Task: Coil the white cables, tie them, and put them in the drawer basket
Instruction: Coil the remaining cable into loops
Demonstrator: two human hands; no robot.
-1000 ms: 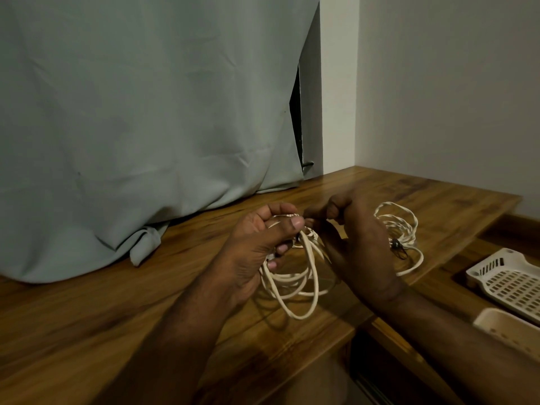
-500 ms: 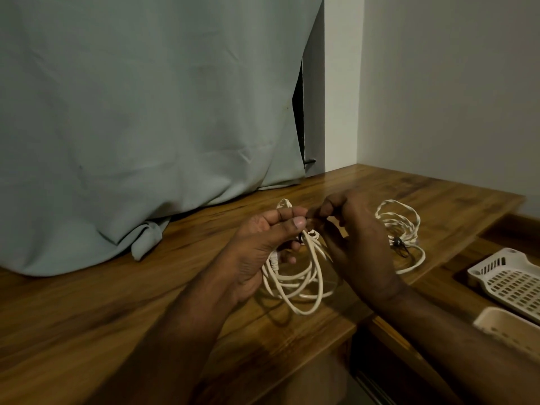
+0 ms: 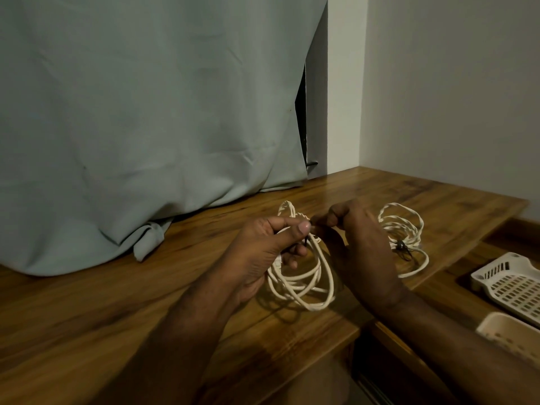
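A coiled white cable (image 3: 304, 283) hangs from my left hand (image 3: 267, 249), which grips its top loops above the wooden table (image 3: 117, 302). My right hand (image 3: 359, 247) pinches a thin dark tie (image 3: 306, 240) at the top of the same coil, fingertip to fingertip with the left. A second white cable coil (image 3: 404, 229), bound with a dark tie, lies on the table to the right, partly hidden behind my right hand. The white perforated drawer basket (image 3: 514, 287) sits at the lower right.
A grey-green curtain (image 3: 140, 127) drapes onto the back of the table. A second cream basket (image 3: 508, 331) lies at the right edge, below the white one. The table's right edge drops to a lower level where the baskets sit.
Both hands have risen slightly with the coil and stayed together at its top. More of the coil's upper loop shows behind my left hand.
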